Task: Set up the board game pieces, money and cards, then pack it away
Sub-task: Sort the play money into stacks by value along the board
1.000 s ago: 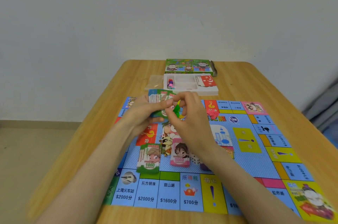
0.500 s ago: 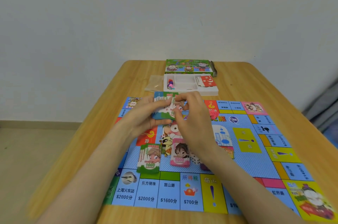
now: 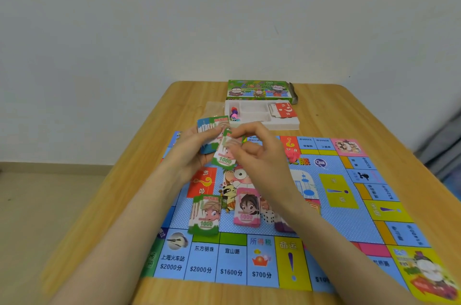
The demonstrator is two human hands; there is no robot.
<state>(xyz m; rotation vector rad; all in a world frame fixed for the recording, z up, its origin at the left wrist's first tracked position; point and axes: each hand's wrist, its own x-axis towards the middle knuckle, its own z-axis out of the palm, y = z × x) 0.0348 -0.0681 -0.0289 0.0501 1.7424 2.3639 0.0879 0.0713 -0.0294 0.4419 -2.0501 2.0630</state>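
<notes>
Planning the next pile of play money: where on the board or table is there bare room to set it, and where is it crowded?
Free: the blue middle of the board, right of the right hand; the table left of it. Crowded: green 1000 stack, pink 5000 stack and die side by side near the right wrist.

Two bare arms reach over a bright game board (image 3: 331, 217) on a wooden table (image 3: 349, 110). The left hand (image 3: 189, 152) holds a stack of play money (image 3: 208, 126). The right hand (image 3: 259, 155) pinches a green note (image 3: 224, 157) marked 1000, just beside that stack. On the board, near the wrists, lie a green pile (image 3: 205, 216), a pink pile (image 3: 247, 210) and a white dice (image 3: 268, 218). Past the board sits a white tray (image 3: 257, 117) with little pieces (image 3: 234, 114) and red cards (image 3: 284, 111). A green box (image 3: 259, 91) is behind it
</notes>
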